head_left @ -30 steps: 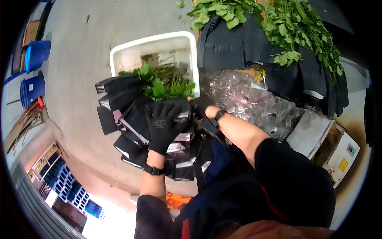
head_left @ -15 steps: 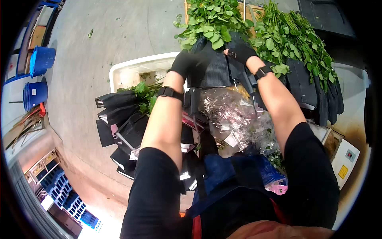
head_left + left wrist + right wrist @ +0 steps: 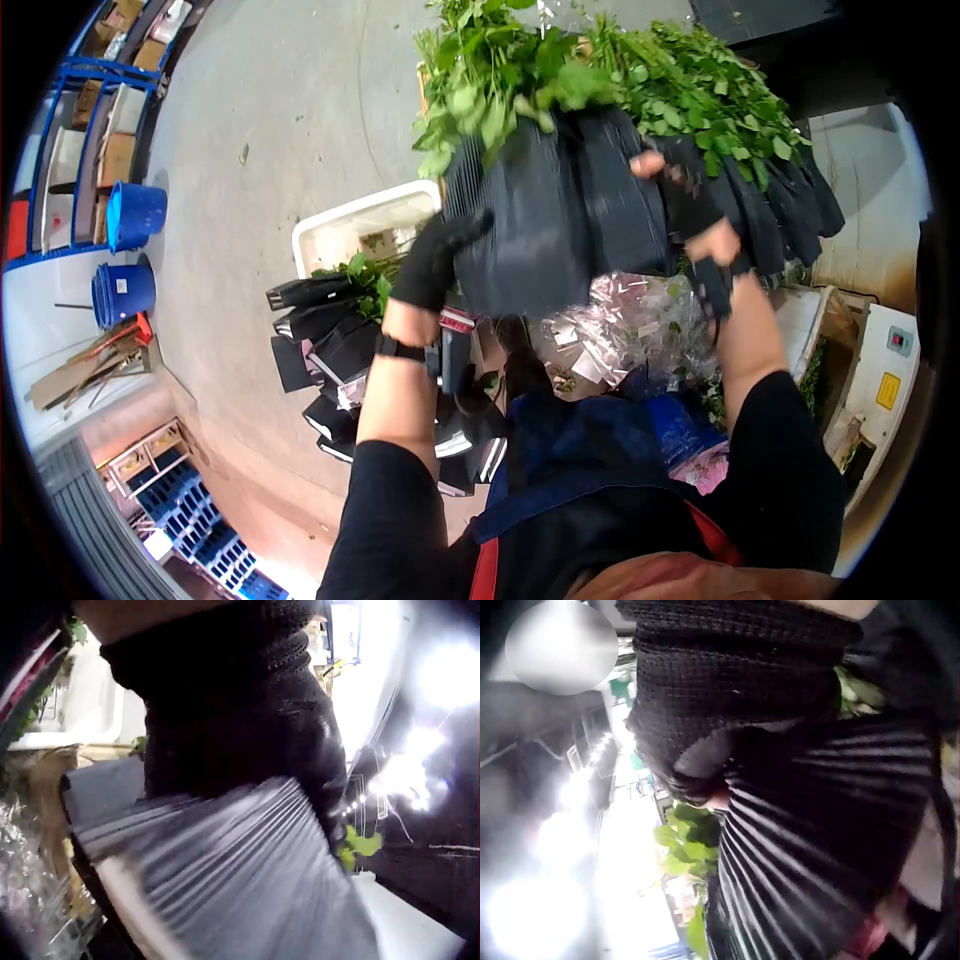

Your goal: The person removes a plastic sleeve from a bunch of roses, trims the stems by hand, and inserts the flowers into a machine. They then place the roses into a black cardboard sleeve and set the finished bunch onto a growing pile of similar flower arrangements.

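Observation:
Two bunches of leafy stems wrapped in black corrugated sleeves are in front of me in the head view. My left hand [image 3: 440,260], in a black glove, grips the left wrapped bunch [image 3: 520,225] at its outer side. The gloved right hand [image 3: 690,205] holds the right wrapped bunch [image 3: 618,200] from its right side, thumb toward the leaves. Green leaves [image 3: 485,95] stick out at the far end of the sleeves. Close up in the left wrist view, the ribbed sleeve [image 3: 247,877] fans out below the glove. The right wrist view shows another ribbed sleeve [image 3: 810,847] under the fingers, which are partly hidden.
More sleeved bunches [image 3: 755,200] lie at the right. A white bin [image 3: 365,205] stands at the left, with several black-wrapped bunches [image 3: 335,340] piled nearer me. Crumpled clear plastic [image 3: 650,330] lies below the hands. Blue buckets [image 3: 135,215] stand far left, a white machine [image 3: 880,375] right.
Both hands left the near pile at the left, reached forward to the sleeved bunches at the back, and now hold two of them closer to me. The head view has shifted.

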The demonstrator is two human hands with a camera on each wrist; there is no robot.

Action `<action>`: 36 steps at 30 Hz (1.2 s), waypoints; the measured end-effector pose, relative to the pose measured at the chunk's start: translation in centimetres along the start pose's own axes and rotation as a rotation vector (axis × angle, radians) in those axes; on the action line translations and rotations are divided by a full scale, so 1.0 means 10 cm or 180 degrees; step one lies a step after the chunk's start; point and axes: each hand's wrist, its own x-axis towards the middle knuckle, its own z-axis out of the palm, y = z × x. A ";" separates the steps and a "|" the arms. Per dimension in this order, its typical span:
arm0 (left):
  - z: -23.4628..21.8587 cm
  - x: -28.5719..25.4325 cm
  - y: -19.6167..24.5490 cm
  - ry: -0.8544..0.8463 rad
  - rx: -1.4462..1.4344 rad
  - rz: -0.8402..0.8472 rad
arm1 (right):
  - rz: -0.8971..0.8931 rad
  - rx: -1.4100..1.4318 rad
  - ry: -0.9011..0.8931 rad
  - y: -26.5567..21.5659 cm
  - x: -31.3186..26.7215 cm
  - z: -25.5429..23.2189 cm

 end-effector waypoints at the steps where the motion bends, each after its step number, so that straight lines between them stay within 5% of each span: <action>1: 0.07 -0.17 -0.09 -0.0059 -0.0126 -0.0160 | 0.0171 0.0546 0.0332 0.03 -0.34 -0.04; 3: 0.58 -0.56 0.00 0.0083 -0.1153 -0.0437 | 0.1096 0.1265 0.0471 0.53 -1.15 -0.33; 5: 0.61 -0.69 -0.46 -0.0475 -0.1202 -0.0145 | 0.1894 0.2259 0.0444 0.55 -1.86 -0.50; 8: 1.23 -0.94 -0.55 -0.0457 -0.0393 0.0125 | 0.1484 0.1916 0.1128 -0.95 -2.29 -0.37; 10: 1.93 -1.09 -0.28 -0.0701 -0.0755 -0.0326 | 0.1606 0.1511 0.1081 -1.15 -2.84 -0.81; 12: 2.55 -1.13 -0.07 -0.1153 -0.0131 -0.0839 | 0.1778 0.0966 0.1880 -1.61 -3.26 -1.09; 13: 2.84 -1.10 -0.19 -0.1477 -0.0412 -0.0861 | 0.1513 0.0491 0.1633 -1.60 -3.52 -1.34; 14: 3.12 -1.09 -0.34 -0.1312 0.0133 -0.0998 | 0.1560 0.0278 0.2080 -1.66 -3.78 -1.42; 16: 3.59 -1.03 -0.64 -0.1970 0.0227 -0.1402 | 0.1663 -0.0136 0.2975 -1.78 -4.31 -1.50; 17: 3.85 -1.02 -0.78 -0.2294 -0.0048 -0.1623 | 0.1573 -0.0662 0.2415 -1.67 -4.75 -1.69; 19: 4.37 -1.07 -1.08 -0.2883 -0.0600 -0.2160 | 0.1594 0.1327 0.2704 -1.53 -5.41 -1.78; 20: 4.56 -1.08 -1.29 -0.3328 -0.0579 -0.2098 | 0.0942 0.2245 0.3015 -1.50 -5.64 -1.73; 21: 4.77 -1.09 -1.52 -0.3782 -0.0573 -0.2043 | 0.0896 0.2203 0.2964 -1.68 -5.80 -1.76; 23: 5.41 -1.45 -1.37 -0.4232 0.0997 -0.1014 | 0.0825 0.2134 0.2872 -2.12 -6.06 -1.80; 24: 5.62 -1.51 -1.50 -0.4237 0.0972 -0.1355 | 0.1192 0.1508 0.2882 -2.14 -6.37 -1.86; 27: 6.15 -1.75 -1.94 -0.4277 0.1071 -0.1992 | 0.0991 0.0503 0.3152 -2.50 -6.53 -1.86; 31: 6.44 -1.95 -2.70 -0.5024 0.1760 -0.1187 | 0.1533 0.1315 0.4222 -2.12 -6.95 -1.65; 32: 6.45 -1.99 -2.83 -0.5175 0.1977 -0.0845 | 0.1023 0.1347 0.4487 -1.72 -7.12 -1.53; 34: 6.40 -2.05 -3.06 -0.5414 0.2381 -0.0150 | 0.0936 0.1585 0.4616 -1.08 -7.48 -1.27; 36: 5.99 -1.86 -3.90 -0.5184 0.1894 -0.1380 | 0.0323 0.2668 0.5000 -0.76 -7.64 -0.96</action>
